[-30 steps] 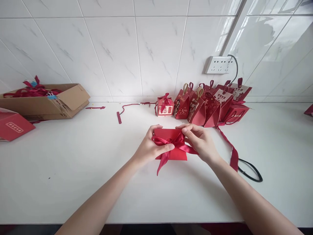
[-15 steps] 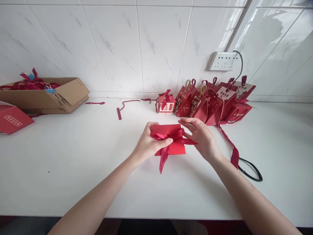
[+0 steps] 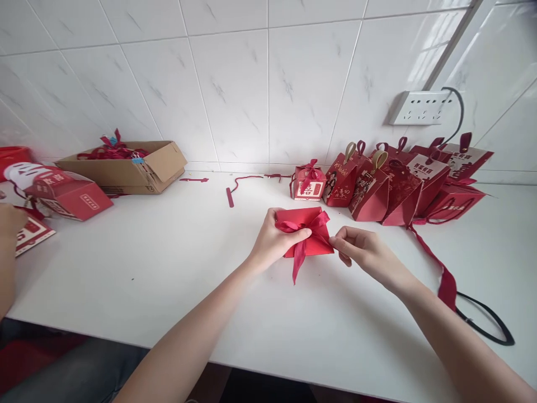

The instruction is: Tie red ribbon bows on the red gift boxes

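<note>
A small red gift box (image 3: 301, 214) is held just above the white table, a dark red satin ribbon (image 3: 298, 258) tied in a bow across its top. My left hand (image 3: 277, 238) grips the box from the left, fingers round its far side and thumb pressed on the bow's knot. At the box's right edge, my right hand (image 3: 356, 246) is closed in a pinch on a ribbon tail, its other fingers curled. One ribbon end hangs down over the box's near side. The box's underside is hidden.
Behind stands a finished-looking box with a bow (image 3: 308, 183), beside several red gift boxes (image 3: 373, 196) with loops. A loose ribbon (image 3: 447, 288) and black cord (image 3: 501, 338) lie right. Left are a carton of ribbons (image 3: 155, 165), a red box (image 3: 84, 196) and another person's hand (image 3: 10, 224).
My right hand has come down from the box's far right corner, its fingers closing on the ribbon tail. The view has swung left, bringing another person's arm into sight.
</note>
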Motion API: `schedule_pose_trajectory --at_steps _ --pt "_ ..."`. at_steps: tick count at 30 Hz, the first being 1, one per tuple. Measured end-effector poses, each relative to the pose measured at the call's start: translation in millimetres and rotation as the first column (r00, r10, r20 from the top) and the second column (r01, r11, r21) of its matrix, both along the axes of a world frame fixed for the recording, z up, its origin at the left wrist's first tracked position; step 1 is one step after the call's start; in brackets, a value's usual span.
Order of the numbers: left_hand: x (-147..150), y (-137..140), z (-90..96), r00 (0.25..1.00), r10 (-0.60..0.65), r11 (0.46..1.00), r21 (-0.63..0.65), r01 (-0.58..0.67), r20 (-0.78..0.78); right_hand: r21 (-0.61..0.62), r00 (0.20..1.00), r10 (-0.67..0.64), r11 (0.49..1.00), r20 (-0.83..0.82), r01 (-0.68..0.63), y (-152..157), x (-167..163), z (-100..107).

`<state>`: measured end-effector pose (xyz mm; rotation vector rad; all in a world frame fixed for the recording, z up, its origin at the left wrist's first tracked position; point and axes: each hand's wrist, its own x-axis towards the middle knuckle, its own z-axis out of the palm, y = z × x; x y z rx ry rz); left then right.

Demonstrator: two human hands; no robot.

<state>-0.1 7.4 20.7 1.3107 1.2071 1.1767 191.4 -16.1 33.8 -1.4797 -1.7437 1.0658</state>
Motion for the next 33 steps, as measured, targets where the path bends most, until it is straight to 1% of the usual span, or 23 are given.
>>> schedule_pose_trajectory --at_steps 3,6,10,15,21,27,33 --pt "0 1 -0.4 0.999 0.023 0.999 -0.041 -0.022 0.029 -0.073 0.991 0.129 0.989 -0.04 -0.131 -3 1 2" --pt "-1 3 -2.6 0.999 0.047 0.998 -0.033 -0.047 0.019 -0.147 0.98 0.195 0.969 -0.045 -0.199 -5 0 0" --pt "0 4 -5.4 0.998 0.061 0.998 -0.002 -0.061 0.001 -0.139 0.974 0.224 0.964 -0.018 -0.225 -5 -2 -5" --pt "1 5 -6.9 0.999 0.046 0.998 0.033 -0.046 0.004 -0.138 0.96 0.277 0.95 -0.042 -0.281 -3 0 -9" --pt "2 5 -7.7 0.999 0.035 0.999 0.033 -0.035 -0.006 -0.204 0.948 0.3 0.927 -0.104 -0.316 -1 3 -9" --pt "2 3 -5.6 1.0 0.02 0.999 0.042 -0.02 0.002 -0.258 0.944 0.324 0.908 -0.063 -0.329 -2 7 -5" --pt "2 4 -5.1 1.0 0.029 0.999 0.027 -0.028 -0.006 -0.314 0.935 0.354 0.887 -0.01 -0.339 -2 9 -7"
